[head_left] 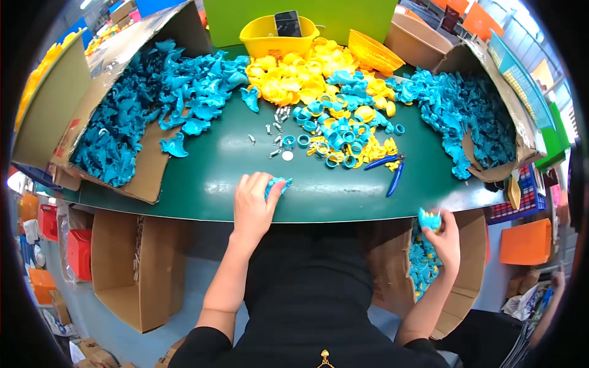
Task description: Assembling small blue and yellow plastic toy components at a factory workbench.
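My left hand is closed around a blue plastic part at the front of the green table, its fingers wrapped over most of the piece. Off the table's front edge, my right hand grips a blue toy piece with yellow bits. That hand is above a cardboard box holding several similar blue and yellow pieces. Blue rings, small yellow parts and little metallic cylinders lie mid-table. Blue-handled pliers rest to their right.
Tipped cardboard boxes at left and right spill blue shells onto the table. Yellow shells are heaped at the back, by a yellow basin with a phone. Another cardboard box stands below left.
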A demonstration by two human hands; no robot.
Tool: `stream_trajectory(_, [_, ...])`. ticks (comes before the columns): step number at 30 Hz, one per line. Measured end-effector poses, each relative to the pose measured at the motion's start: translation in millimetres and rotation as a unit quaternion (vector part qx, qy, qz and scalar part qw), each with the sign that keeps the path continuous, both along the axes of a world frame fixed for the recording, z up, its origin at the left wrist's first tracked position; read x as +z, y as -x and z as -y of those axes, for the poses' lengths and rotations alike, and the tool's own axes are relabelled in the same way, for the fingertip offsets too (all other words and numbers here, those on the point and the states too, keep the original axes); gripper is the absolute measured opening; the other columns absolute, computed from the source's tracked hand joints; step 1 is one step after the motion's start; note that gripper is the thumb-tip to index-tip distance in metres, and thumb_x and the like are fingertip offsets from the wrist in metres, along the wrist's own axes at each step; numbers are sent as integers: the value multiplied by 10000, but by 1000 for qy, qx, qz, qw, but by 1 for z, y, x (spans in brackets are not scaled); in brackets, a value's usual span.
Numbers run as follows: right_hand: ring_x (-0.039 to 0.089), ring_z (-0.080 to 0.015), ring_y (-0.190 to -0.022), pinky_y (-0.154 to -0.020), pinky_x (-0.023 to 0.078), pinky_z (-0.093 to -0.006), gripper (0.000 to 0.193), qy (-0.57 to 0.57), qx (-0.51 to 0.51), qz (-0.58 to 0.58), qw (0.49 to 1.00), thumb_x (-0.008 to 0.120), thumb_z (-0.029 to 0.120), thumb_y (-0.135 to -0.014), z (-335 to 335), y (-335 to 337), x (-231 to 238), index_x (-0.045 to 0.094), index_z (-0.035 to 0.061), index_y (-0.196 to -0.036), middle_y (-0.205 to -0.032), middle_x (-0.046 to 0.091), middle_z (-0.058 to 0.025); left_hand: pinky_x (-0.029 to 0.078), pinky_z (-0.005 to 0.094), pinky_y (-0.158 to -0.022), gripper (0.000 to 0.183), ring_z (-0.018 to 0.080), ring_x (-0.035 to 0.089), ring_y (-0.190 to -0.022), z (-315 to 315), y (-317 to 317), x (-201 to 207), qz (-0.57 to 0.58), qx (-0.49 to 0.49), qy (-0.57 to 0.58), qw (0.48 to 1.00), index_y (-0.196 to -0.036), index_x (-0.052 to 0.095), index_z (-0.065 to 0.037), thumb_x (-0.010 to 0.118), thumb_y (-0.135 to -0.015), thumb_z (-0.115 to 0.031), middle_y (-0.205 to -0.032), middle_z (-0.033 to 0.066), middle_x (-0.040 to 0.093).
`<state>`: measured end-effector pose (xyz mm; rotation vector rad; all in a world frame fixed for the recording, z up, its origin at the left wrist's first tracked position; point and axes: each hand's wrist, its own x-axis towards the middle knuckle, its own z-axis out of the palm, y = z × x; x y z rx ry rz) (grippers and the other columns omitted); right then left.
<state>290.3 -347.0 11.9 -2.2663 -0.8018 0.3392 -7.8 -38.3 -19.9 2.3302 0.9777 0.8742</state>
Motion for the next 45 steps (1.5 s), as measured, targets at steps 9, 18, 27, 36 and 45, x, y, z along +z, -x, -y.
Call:
stream_trajectory(9, [660,-211,-799,-747,523,-330,137,27,-78,135,987,684,75,-882,-16,7,8,682,13,-1005,-933,693,-138,435,464,-899,374,344,541,-1008,7,-8,13,-12,11,-98,995,-1131,641,-19,716,-866,-272,-1103,140,595])
stream_trajectory(18, [589,-225,-800,-613,507,-354,155,-214,329,268,880,763,120,-784,-295,119,-22,750,117,-939,-845,584,-33,231,640,-1125,393,361,418,-1335,31,29,9,-155,-55,-143,976,-1077,651,-40,786,-798,-283,-1355,69,581])
stream_trajectory(27, [614,-230,-857,-634,512,-340,91,-138,335,235,902,709,129,-870,-242,123,-21,687,45,-899,-913,624,-41,470,465,-1016,324,397,490,-1278,44,26,-11,-56,-70,-115,989,-866,592,-26,836,-731,-191,-1278,120,639])
stream_trajectory(36, [663,-86,-819,-714,532,-240,141,-129,260,-370,882,675,91,-942,-200,121,-32,709,-23,-1018,-878,729,-70,504,441,-988,328,394,527,-1259,32,29,-18,-1,-156,-127,980,-827,562,-14,830,-742,-183,-1247,129,653])
stream_trajectory(45, [670,-100,-751,-692,554,-245,126,-28,324,-274,905,702,63,-915,-223,112,-10,679,-50,-964,-829,720,-82,511,448,-974,347,388,542,-1248,26,30,-27,52,-178,-113,976,-828,557,-23,837,-737,-206,-1206,111,681])
